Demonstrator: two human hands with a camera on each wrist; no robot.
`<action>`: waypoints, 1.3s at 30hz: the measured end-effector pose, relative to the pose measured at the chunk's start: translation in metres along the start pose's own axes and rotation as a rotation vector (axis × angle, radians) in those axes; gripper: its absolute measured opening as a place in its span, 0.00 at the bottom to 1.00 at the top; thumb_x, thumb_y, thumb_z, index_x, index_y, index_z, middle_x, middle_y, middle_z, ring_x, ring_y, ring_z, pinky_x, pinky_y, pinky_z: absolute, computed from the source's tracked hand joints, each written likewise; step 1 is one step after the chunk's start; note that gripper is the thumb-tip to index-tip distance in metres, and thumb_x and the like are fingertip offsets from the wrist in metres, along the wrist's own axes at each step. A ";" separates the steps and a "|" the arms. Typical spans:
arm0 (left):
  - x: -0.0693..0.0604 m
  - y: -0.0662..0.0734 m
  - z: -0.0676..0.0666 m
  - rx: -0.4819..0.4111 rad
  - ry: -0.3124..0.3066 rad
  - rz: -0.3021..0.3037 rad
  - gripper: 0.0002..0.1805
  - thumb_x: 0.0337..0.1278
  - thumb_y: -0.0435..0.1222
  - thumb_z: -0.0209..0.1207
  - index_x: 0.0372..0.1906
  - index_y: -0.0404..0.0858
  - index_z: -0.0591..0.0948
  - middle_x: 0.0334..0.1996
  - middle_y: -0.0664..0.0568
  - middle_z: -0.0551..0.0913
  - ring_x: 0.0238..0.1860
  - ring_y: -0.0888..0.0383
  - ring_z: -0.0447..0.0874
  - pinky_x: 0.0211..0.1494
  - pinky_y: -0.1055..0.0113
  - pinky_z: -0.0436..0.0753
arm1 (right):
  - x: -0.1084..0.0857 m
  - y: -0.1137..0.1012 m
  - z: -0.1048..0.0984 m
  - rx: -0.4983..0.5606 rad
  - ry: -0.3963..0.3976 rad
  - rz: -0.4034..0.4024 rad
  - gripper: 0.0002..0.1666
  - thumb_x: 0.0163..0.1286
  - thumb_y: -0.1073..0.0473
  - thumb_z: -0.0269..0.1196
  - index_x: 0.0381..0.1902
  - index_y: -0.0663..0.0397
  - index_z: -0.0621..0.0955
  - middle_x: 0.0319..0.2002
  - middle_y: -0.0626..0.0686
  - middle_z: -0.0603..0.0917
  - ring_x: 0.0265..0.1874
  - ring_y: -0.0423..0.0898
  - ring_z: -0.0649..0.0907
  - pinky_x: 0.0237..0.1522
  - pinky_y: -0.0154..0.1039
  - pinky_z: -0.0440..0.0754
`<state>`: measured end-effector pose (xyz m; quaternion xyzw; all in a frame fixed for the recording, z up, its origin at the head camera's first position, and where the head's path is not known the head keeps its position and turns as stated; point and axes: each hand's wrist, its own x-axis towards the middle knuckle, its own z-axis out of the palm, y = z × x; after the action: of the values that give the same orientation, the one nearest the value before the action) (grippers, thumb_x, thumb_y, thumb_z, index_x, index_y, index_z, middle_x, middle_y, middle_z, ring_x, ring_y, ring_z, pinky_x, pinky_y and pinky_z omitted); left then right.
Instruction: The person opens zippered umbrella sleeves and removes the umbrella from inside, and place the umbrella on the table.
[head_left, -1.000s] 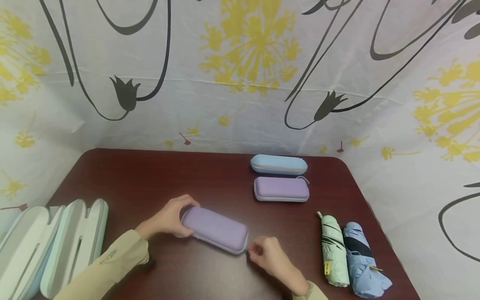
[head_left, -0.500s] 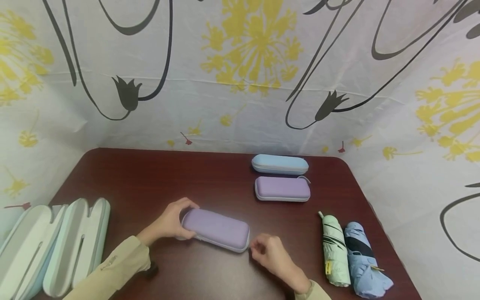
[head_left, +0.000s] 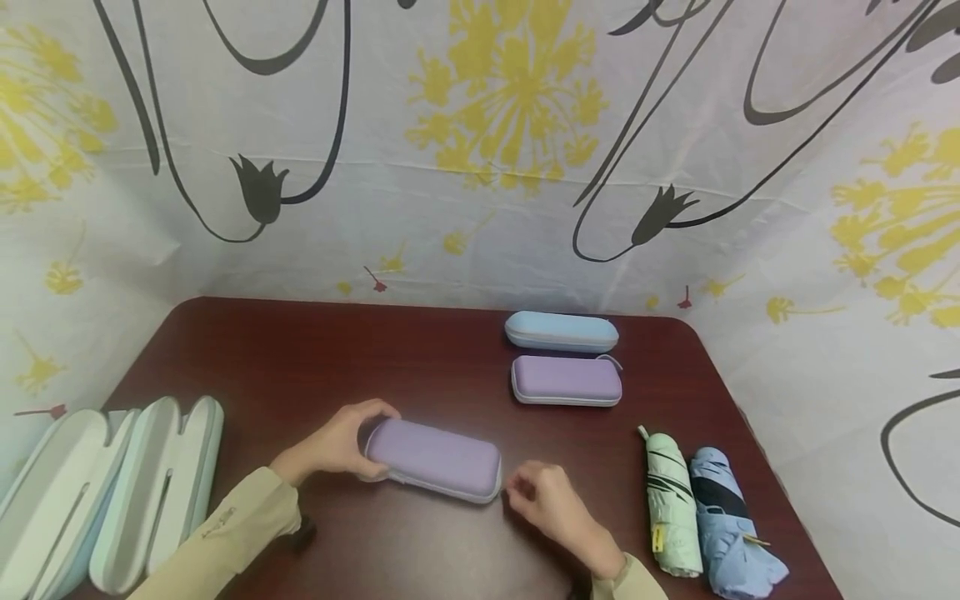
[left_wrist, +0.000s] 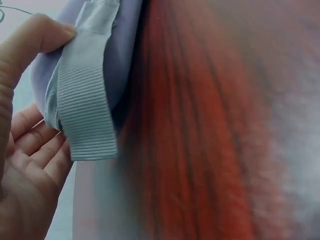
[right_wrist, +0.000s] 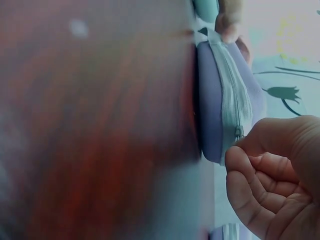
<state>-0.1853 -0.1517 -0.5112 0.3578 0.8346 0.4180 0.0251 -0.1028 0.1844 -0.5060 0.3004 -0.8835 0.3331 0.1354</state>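
Observation:
A closed-looking purple zip case lies aslant near the middle of the table. My left hand grips its left end, thumb on the near side and fingers on the far side. In the left wrist view a grey ribbed fabric tab covers that end of the case, beneath my thumb. At the opposite end, my right hand pinches the zipper pull between thumb and forefinger. The right wrist view shows the zipper slider on the grey zip band, right at those fingertips, which mostly hide the pull.
Behind lie another purple case and a light blue case. A green folded umbrella and a blue folded umbrella lie at the right. Opened pale cases stand at the left edge. A patterned cloth hangs behind the table.
The right end of the held case has turned slightly away from me, and my right hand has moved slightly with it. Both hands keep their holds.

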 end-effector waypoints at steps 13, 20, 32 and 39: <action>0.000 0.007 0.011 0.053 0.084 -0.062 0.32 0.21 0.38 0.75 0.44 0.41 0.77 0.40 0.57 0.79 0.40 0.62 0.75 0.45 0.62 0.77 | 0.004 0.008 -0.007 -0.072 0.006 -0.047 0.13 0.40 0.74 0.67 0.21 0.53 0.79 0.20 0.43 0.75 0.20 0.31 0.71 0.22 0.20 0.68; -0.002 0.009 0.009 0.058 0.063 -0.053 0.32 0.21 0.36 0.73 0.45 0.40 0.76 0.40 0.56 0.79 0.40 0.61 0.75 0.43 0.63 0.77 | 0.012 0.014 -0.015 -0.044 -0.089 -0.140 0.12 0.41 0.74 0.67 0.22 0.54 0.79 0.21 0.43 0.76 0.22 0.33 0.72 0.24 0.22 0.70; 0.002 0.003 0.007 0.051 -0.005 0.038 0.33 0.24 0.35 0.74 0.47 0.38 0.76 0.42 0.55 0.80 0.41 0.61 0.75 0.45 0.62 0.77 | 0.012 0.019 -0.011 -0.062 0.008 -0.120 0.12 0.42 0.74 0.68 0.23 0.53 0.80 0.21 0.43 0.77 0.21 0.33 0.73 0.23 0.21 0.70; 0.000 0.004 0.016 0.086 0.124 0.055 0.31 0.21 0.38 0.75 0.43 0.37 0.77 0.39 0.55 0.81 0.40 0.61 0.77 0.43 0.65 0.78 | 0.010 0.016 -0.009 -0.086 0.029 -0.082 0.14 0.40 0.75 0.69 0.21 0.53 0.79 0.20 0.43 0.75 0.20 0.32 0.71 0.21 0.21 0.68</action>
<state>-0.1774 -0.1395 -0.5187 0.3547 0.8416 0.4039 -0.0536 -0.1201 0.1959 -0.5035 0.3252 -0.8820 0.2931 0.1745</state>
